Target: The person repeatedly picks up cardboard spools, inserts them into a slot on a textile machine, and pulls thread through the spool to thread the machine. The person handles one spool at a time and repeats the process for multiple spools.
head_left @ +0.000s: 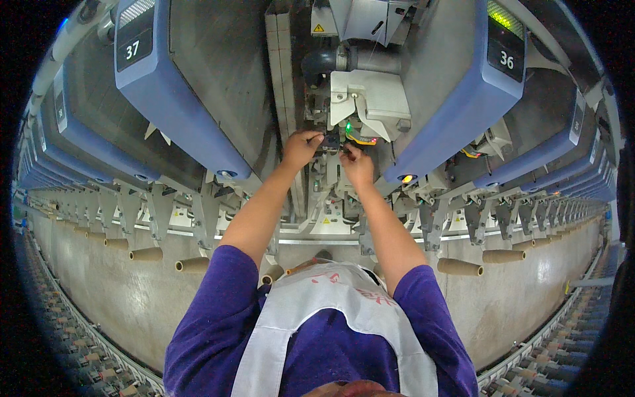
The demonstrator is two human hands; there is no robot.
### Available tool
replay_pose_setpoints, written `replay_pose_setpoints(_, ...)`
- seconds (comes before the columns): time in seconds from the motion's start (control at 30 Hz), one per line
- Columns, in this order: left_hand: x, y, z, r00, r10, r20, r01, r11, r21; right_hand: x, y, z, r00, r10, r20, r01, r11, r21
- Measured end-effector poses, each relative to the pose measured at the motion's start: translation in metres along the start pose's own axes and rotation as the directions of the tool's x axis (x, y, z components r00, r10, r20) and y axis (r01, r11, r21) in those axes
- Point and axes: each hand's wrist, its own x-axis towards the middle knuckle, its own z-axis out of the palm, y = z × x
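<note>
Both my arms reach forward into a gap between two blue-grey machine housings. My left hand [303, 148] has thumb and fingers pinched together at the left side of a small dark mechanism [333, 141]. On its right side, slightly nearer to me, my right hand [358, 167] is closed in a similar pinch. What either set of fingertips holds is too small or hidden to make out. Just beyond my right hand are a green light [348, 126] and a yellow curved part [360, 139] with a red glow. A white metal cover [380, 99] sits above them.
The left housing [178, 92] and right housing [463, 99] flank my arms, the right with a lit yellow button [407, 178]. A metal rail [307, 241] runs across below. Brown cone tubes [460, 266] stick out along the row. A dark pipe [324, 64] lies farther in.
</note>
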Motion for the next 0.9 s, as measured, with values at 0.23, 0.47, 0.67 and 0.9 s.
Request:
replay_pose_setpoints(0.23,-0.003,0.001,0.001,0.991,0.094,-0.091,-0.101,0.991,-0.082,0.011,-0.023,-0.012,0.823,0.269,0.5,-0.523,0.703,0.482)
replay_pose_setpoints(0.47,-0.003,0.003,-0.001,0.995,0.07,-0.073,-0.076,0.994,-0.083,0.002,-0.016,0.002,0.886,0.218,0.41,-0.432,0.711,0.555)
replay_pose_setpoints(0.67,-0.004,0.004,0.001,0.997,0.026,-0.071,-0.031,0.998,-0.061,0.004,0.001,0.002,0.939,0.307,0.153,-0.33,0.685,0.65)
replay_pose_setpoints(0.9,-0.003,0.003,0.001,0.997,0.042,-0.068,-0.049,0.992,-0.113,0.014,0.008,0.008,0.97,0.24,0.024,-0.219,0.834,0.506)
